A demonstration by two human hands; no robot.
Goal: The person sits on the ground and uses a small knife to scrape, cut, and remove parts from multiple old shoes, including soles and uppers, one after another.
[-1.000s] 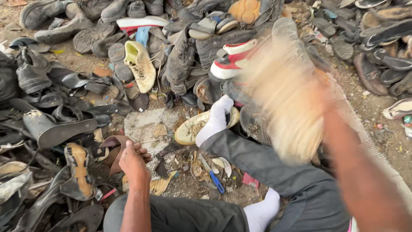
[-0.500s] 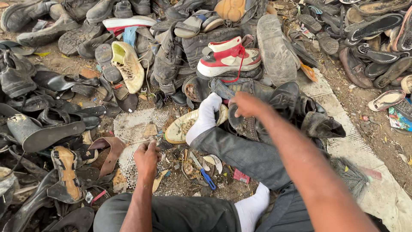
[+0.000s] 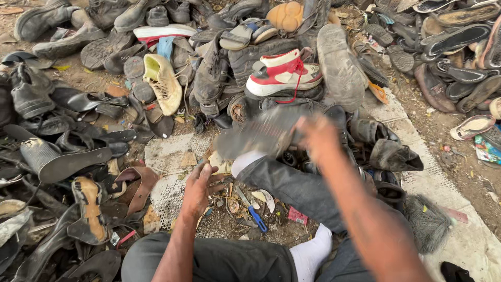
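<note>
Head view, looking down on crossed legs in dark grey trousers (image 3: 292,188) and white socks (image 3: 312,251), amid a heap of worn shoes.

Right hand (image 3: 319,137) raised over the knee, closed round the end of a dark, motion-blurred shoe (image 3: 261,134) stretching leftward from it; grip blurred, exact finger placement impossible to tell.

Left hand (image 3: 201,184) low near the ground, fingers loosely spread and slightly curled, holding nothing, hovering over dusty litter just beside the pale perforated mat (image 3: 169,190).

Small tool with a blue handle (image 3: 254,213) lying on the ground between the legs, close to the left hand's right.

Beyond the blurred shoe: red-and-white high-top sneaker (image 3: 284,73) atop the pile, a grey rubber sole (image 3: 340,65) turned upward just right of it. Yellowish-cream sports shoe (image 3: 163,82) on its side farther left. Black sandals and loose soles (image 3: 62,156) spread across the left side; flat dark slippers (image 3: 449,47) along the upper right.
</note>
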